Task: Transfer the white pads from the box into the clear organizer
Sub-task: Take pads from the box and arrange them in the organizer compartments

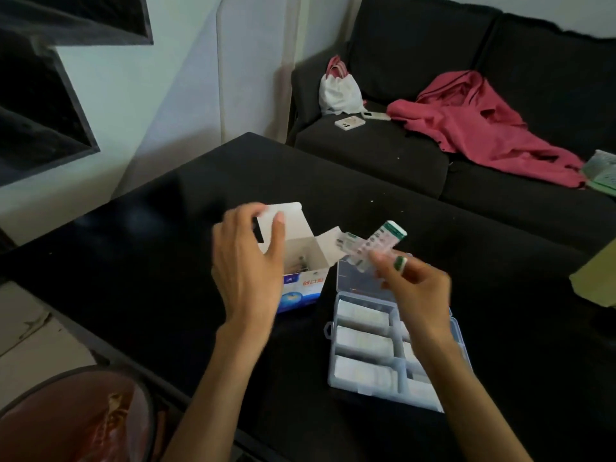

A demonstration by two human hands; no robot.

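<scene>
An open white and blue cardboard box (301, 290) stands on the black table (166, 261), its flaps up. My left hand (248, 261) reaches over the box's left flap, fingers spread, thumb on the flap. To the right lies the clear organizer (366, 390), lid tilted open, with white pads (363, 343) stacked in its left compartments. My right hand (415, 291) hovers above the organizer, pinching a small stack of white pads (375, 245) with green print. A few items remain at the bottom of the box, blurred.
A dark sofa (383, 155) stands behind the table with a pink garment (473, 125), a white bag (338, 90) and two phones (348, 123). A cardboard piece (596, 278) sits at the table's right edge. A round stool (76, 418) is at lower left.
</scene>
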